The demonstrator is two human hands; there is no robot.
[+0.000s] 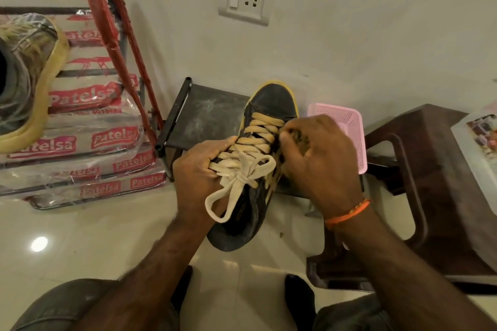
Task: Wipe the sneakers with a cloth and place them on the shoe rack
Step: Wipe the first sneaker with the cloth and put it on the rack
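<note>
A dusty black sneaker [271, 105] with a yellow sole edge and cream laces is held up in front of me, toe pointing away. My left hand [199, 177] grips its left side beside the tied laces. My right hand [320, 158] curls against the sneaker's right side, and a small patch of cloth [297, 137] shows between its fingers. A second sneaker [24, 83], grey with a yellow sole edge, lies on the shoe rack [113, 29] at the far left. The rack has red uprights and plastic-wrapped shelves printed with a brand name.
A low black stand [204, 113] sits behind the held sneaker by the wall. A pink plastic basket [347, 126] and a dark brown plastic stool [430, 169] stand to the right, with a white box [478, 158] at the far right. My knees frame the tiled floor below.
</note>
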